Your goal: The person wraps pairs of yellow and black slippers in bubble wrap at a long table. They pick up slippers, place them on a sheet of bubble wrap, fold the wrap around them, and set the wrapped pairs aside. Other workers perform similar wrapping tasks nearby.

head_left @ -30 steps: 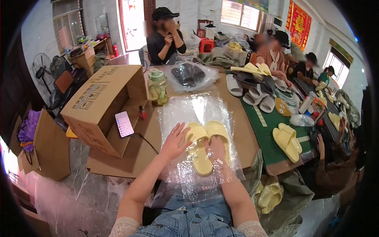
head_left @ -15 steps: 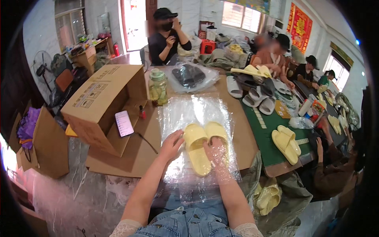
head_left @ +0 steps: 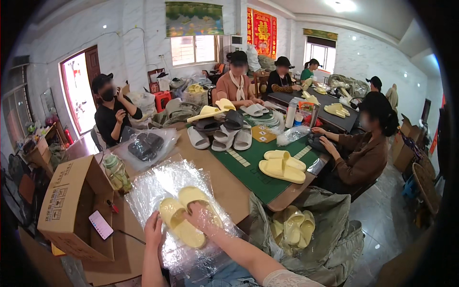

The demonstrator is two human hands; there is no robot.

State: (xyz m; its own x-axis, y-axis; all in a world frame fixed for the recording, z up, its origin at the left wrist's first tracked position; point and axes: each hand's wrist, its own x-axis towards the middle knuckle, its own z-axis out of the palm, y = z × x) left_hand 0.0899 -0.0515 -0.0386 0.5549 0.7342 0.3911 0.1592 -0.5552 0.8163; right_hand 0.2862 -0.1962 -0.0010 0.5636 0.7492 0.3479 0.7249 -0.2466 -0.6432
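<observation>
A pair of pale yellow slippers (head_left: 182, 226) lies side by side on a stack of clear plastic bags (head_left: 148, 184) in front of me. My right hand (head_left: 202, 220) reaches over the pair, thumb in one slipper and fingers in the other, closed on their inner edges. Shiny film lies around this hand and wrist; I cannot tell how far the bag covers it. My left hand (head_left: 153, 230) is at the left edge of the bags, beside the nearer slipper, its fingers stretched out and nothing visible in them.
At left stand an open cardboard box (head_left: 71, 210), a phone (head_left: 101, 225) and a glass jar (head_left: 117, 174). Bagged dark slippers (head_left: 146, 146) lie beyond. Yellow slippers (head_left: 282, 167) rest on a green mat (head_left: 234, 167); a sack (head_left: 334, 244) stands at right. Co-workers sit around the tables.
The view has swung to the right, so the table appears further left and turned. Both hands stay by the yellow slippers, which still lie on the bags.
</observation>
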